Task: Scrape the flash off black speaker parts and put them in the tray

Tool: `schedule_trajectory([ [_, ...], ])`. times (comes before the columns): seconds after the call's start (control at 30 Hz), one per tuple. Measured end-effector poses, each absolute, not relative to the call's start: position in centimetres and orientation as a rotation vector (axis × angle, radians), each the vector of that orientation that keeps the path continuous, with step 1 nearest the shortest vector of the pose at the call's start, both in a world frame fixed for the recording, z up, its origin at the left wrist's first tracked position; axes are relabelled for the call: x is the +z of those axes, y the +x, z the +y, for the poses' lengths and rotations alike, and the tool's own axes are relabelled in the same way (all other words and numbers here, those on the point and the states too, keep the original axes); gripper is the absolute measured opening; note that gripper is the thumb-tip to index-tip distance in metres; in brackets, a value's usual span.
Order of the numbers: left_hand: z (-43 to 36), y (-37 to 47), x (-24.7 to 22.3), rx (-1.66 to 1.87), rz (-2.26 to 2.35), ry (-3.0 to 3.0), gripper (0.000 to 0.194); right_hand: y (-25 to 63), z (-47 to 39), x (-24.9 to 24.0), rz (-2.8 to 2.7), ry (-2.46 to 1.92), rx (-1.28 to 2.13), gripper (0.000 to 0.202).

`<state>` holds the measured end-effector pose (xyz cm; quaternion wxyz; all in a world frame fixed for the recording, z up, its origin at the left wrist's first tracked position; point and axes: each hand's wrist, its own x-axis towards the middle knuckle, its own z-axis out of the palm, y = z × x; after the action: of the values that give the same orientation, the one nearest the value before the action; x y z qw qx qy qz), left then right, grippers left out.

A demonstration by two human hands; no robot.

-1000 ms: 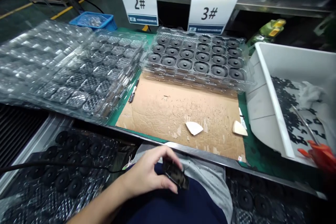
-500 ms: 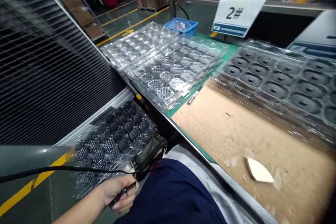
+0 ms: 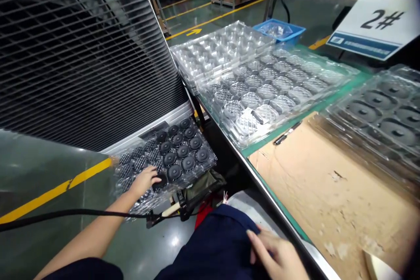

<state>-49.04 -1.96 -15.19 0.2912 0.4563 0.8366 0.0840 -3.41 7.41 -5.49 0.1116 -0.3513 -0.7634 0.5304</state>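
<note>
My left hand (image 3: 144, 182) reaches down to the clear plastic tray (image 3: 136, 203) at lower left. Its fingers close on the edge of a black round disc (image 3: 160, 182) with a centre hole, which sits at the end of a row of like discs in the tray pockets. Several pockets to the left hold no disc. My right hand (image 3: 277, 251) is over my dark blue trousers (image 3: 210, 245), its fingers loosely bent with a gap between them, and I see nothing in it.
The green-topped bench bears an open clear tray (image 3: 262, 92), a filled tray (image 3: 380, 109), a brown board (image 3: 305, 179) and a black pen (image 3: 287, 133). A blue basket (image 3: 297, 34) stands behind. A black cable (image 3: 75, 213) crosses at lower left, beside a slatted rack (image 3: 108, 52).
My left hand has moved up and forward from near my lap to the lower tray, where one more disc now sits. My right hand has come into view. The view has turned left.
</note>
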Motion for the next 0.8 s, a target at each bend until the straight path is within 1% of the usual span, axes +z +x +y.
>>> schedule_trajectory([
  [0.07, -2.3, -48.7, -16.3, 0.188, 2.241, 1.327, 0.019, -4.6, 7.2, -7.6, -2.298, -1.068, 1.692, 0.05],
  [0.13, -3.2, -48.6, -16.8, 0.186, 2.292, 1.402, 0.023, -5.1, 7.0, -8.5, -2.351, -1.074, 1.738, 0.048],
  [0.23, -5.1, -49.4, -16.6, 0.232, 2.39, 1.479, 0.028, -5.3, 7.1, -8.4, -2.389, -1.142, 1.721, 0.047],
  [0.33, -7.4, -49.9, -16.1, 0.314, 2.457, 1.544, 0.025, -5.5, 7.7, -8.1, -2.418, -1.256, 1.763, 0.044],
  [0.5, -9.4, -47.4, -15.8, 0.485, 2.435, 1.694, 0.027, -5.6, 8.0, -8.4, -2.431, -1.281, 1.822, 0.033],
  [0.63, -7.4, -43.4, -14.2, 0.612, 2.272, 1.864, 0.022, -5.3, 7.5, -7.8, -2.395, -1.305, 1.824, 0.028],
  [0.8, -2.0, -39.3, -9.4, 0.883, 2.146, 2.018, 0.024, -4.7, 6.4, -7.5, -2.257, -1.367, 1.817, 0.027],
])
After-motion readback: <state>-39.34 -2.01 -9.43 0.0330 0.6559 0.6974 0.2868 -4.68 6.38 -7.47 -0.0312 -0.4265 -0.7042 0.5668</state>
